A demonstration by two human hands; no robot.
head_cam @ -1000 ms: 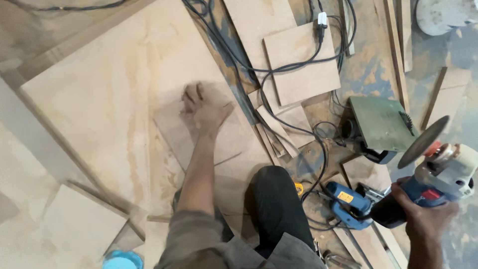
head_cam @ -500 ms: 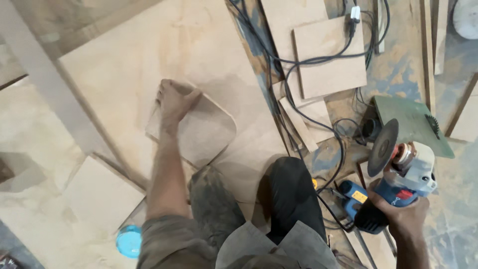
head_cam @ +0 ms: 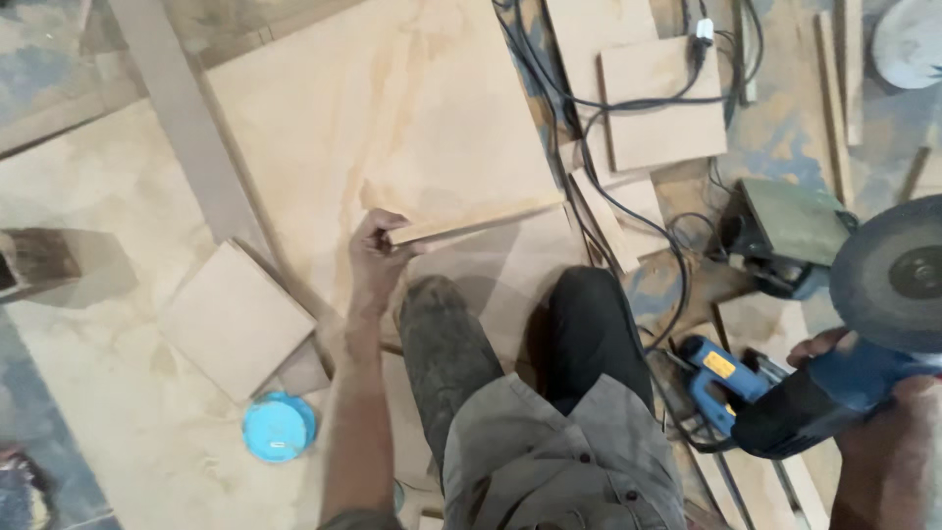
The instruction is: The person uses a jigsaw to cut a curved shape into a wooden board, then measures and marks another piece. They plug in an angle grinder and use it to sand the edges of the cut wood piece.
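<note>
L hand (head_cam: 378,257) moved to grip pale plywood panel (head_cam: 392,128) edge, R hand (head_cam: 888,447) clutching blue angle grinder (head_cam: 863,344)

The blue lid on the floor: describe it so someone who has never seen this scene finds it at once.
Start at the large plywood sheet that the left hand grips by its near corner. Below and left of that hand lies a small square board. The blue lid sits just below that board, the only round, bright blue thing among pale wood.
</note>
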